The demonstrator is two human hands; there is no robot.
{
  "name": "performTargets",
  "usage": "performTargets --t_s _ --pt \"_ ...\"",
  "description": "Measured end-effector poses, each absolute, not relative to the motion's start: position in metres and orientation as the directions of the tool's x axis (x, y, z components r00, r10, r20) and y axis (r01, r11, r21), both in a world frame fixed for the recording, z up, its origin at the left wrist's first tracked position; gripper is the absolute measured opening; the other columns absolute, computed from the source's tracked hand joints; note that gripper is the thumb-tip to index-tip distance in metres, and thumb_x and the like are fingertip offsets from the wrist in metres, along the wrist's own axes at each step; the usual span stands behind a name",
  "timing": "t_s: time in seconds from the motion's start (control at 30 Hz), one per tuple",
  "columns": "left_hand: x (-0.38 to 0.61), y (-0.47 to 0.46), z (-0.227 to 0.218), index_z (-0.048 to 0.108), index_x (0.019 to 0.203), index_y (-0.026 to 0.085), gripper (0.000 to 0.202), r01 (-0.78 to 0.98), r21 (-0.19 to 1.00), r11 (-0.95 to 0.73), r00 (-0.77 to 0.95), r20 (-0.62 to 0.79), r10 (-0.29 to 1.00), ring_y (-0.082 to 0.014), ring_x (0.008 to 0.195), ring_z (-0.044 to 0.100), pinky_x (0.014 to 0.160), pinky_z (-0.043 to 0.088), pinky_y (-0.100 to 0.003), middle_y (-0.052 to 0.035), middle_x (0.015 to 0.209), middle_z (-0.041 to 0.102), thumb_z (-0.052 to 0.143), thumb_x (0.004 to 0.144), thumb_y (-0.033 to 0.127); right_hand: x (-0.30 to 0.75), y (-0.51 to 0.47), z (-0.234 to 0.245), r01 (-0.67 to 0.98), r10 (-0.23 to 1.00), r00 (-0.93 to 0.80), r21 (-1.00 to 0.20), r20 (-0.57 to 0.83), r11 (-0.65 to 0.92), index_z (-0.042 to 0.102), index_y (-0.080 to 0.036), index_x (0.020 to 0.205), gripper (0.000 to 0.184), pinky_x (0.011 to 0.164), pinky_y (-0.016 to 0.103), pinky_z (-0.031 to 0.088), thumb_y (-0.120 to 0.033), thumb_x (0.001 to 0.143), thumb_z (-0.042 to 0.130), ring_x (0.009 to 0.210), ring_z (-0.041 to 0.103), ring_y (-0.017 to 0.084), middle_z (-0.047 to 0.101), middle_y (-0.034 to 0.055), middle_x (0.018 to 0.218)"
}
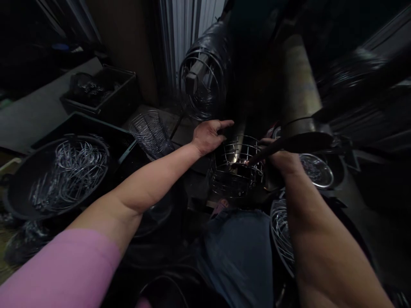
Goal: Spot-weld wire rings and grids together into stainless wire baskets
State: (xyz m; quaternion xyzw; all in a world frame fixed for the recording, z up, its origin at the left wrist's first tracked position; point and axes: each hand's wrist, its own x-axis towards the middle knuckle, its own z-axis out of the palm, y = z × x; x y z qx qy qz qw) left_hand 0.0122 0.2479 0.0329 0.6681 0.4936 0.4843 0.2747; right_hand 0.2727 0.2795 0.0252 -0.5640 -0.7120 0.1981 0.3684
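A round wire frame (239, 169) of thin shiny rods sits at the foot of the machine in front of me. At its upper left edge is my left hand (209, 136), with index finger and thumb apart; I see nothing between them. My right hand (284, 160) is at the frame's right side, partly hidden behind a dark bar (268, 150). Whether its fingers grip the frame does not show. Above the right hand stands a thick, worn cylinder (300, 81), part of the machine.
On the left, a black basin (19, 188) holds bent wires; a stack of wire baskets (150, 132) and a dark crate (96, 109) are beyond it. Wire rings (205, 72) hang on a bar ahead. At right are a metal bowl (317, 171) and a container of wire rings (281, 231).
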Motion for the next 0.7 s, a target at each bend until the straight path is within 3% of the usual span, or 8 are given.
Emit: performTargets --t_s 0.1,0.27,0.4,0.47,0.6,0.7 --pt "0.017 0.24 0.036 0.071 0.111 0.018 0.039 0.395 0.857 -0.331 0.024 0.351 0.936 -0.0216 0.111 0.064 0.106 0.044 -0.038 -0.0044 0.113 0.072 0.064 0.074 0.008 0.268 0.27 0.026 0.574 0.963 -0.014 -0.787 0.268 0.227 0.07 -0.018 0.074 0.013 0.08 0.035 0.053 -0.024 0.062 0.072 0.085 0.067 0.024 0.071 0.0032 0.081" --pt "0.021 0.221 0.054 0.072 0.107 0.018 0.042 0.174 0.894 -0.413 0.309 0.349 0.885 -0.0179 0.102 0.068 0.101 0.049 -0.037 -0.003 0.106 0.074 0.058 0.072 0.0 0.278 0.251 0.039 0.431 0.995 -0.049 -0.897 0.089 0.101 0.071 -0.016 0.069 0.022 0.062 0.032 0.051 -0.031 0.055 0.079 0.068 0.065 0.021 0.068 0.0031 0.071" --pt "0.028 0.224 0.065 0.073 0.105 0.016 0.054 0.239 0.883 -0.403 0.299 0.328 0.896 -0.0173 0.102 0.067 0.1 0.048 -0.034 -0.0032 0.103 0.074 0.048 0.065 -0.009 0.277 0.24 0.045 0.384 0.999 0.003 -0.922 0.05 0.045 0.074 -0.016 0.075 0.027 0.059 0.031 0.051 -0.033 0.055 0.082 0.063 0.064 0.019 0.068 0.0029 0.07" --pt "0.03 0.226 0.068 0.071 0.109 0.012 0.055 0.259 0.9 -0.351 0.311 0.266 0.912 -0.0176 0.095 0.067 0.096 0.05 -0.033 -0.0047 0.098 0.074 0.052 0.062 -0.009 0.272 0.236 0.048 0.348 0.999 0.019 -0.937 0.026 0.017 0.076 -0.017 0.078 0.028 0.059 0.031 0.052 -0.029 0.054 0.083 0.064 0.065 0.019 0.07 0.0037 0.073" --pt "0.029 0.208 0.066 0.068 0.115 0.013 0.064 0.261 0.924 -0.281 0.465 0.135 0.875 -0.0138 0.071 0.063 0.078 0.052 -0.029 0.0023 0.074 0.068 0.06 0.055 -0.007 0.271 0.228 0.052 0.382 0.996 0.089 -0.923 -0.011 -0.044 0.077 -0.015 0.079 0.027 0.058 0.029 0.052 -0.025 0.056 0.085 0.062 0.065 0.018 0.071 0.0064 0.072" --pt "0.019 0.171 0.06 0.062 0.126 0.018 0.075 0.262 0.915 -0.308 0.567 0.113 0.816 -0.0111 0.068 0.059 0.072 0.049 -0.024 0.0056 0.071 0.063 0.056 0.055 -0.006 0.279 0.225 0.051 0.424 0.993 0.111 -0.905 0.039 -0.012 0.077 -0.011 0.084 0.028 0.057 0.028 0.05 -0.026 0.061 0.083 0.06 0.064 0.017 0.071 0.0106 0.074"
